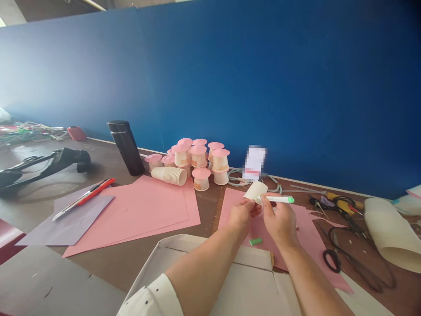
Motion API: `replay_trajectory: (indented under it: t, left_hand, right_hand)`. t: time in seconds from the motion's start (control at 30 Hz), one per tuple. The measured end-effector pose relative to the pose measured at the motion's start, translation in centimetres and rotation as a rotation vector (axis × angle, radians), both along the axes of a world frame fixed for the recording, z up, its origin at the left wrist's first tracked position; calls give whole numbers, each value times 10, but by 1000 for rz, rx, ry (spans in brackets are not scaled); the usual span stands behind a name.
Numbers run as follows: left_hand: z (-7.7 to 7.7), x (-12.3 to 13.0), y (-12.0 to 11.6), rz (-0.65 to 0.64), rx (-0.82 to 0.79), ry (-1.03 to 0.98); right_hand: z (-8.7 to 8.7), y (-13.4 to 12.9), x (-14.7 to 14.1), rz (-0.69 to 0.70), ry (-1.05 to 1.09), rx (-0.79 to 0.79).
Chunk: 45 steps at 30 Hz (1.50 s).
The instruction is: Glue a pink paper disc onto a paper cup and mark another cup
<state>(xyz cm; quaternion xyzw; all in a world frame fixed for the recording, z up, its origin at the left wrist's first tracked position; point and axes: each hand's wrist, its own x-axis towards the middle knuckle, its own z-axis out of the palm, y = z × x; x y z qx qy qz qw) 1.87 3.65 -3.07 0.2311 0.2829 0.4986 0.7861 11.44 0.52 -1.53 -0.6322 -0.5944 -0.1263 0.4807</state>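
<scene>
My left hand (242,215) is wrapped round the lower end of a small white paper cup (255,191), which lies tilted above the pink paper. In my right hand (279,219) is a white marker with a green end (278,199); its tip is at the side of the cup. A green marker cap (255,241) lies on the pink sheet (268,245) below my hands. Behind and to the left stand several paper cups with pink round tops (198,150), some stacked, beside a nested row of plain cups (169,175) lying on its side.
Pink sheets (131,215), a purple sheet (85,219) and a red cutter (85,197) lie left, near a black bottle (126,147). Cardboard (243,281) is in front. Black-handled scissors (331,260), cables (362,259) and a large cream roll (391,232) are at right.
</scene>
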Motion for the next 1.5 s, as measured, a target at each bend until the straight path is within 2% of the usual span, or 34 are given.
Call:
replay_trajectory:
  t: [0.37,0.5,0.7,0.97,1.27,1.4,1.5]
  left_hand:
    - [-2,0,-1,3,41,47]
    - [1,0,-1,16,-6,25]
    - [7,-3,-3,11,-106,-42]
    - [9,-2,-3,2,-102,-47]
    - [7,-2,-2,26,-59,-55]
    - [5,-2,-1,6,-46,-63]
    - [5,-2,-1,19,-53,-60]
  right_hand:
    - [-2,1,0,-25,-7,30]
    - [0,0,0,-5,6,26]
    - [6,-6,2,-117,128,126]
    - [1,-3,0,-4,59,57]
    - [-2,1,4,5,-27,28]
    - [-1,0,1,-34,-21,55]
    - [-1,0,0,1,-19,40]
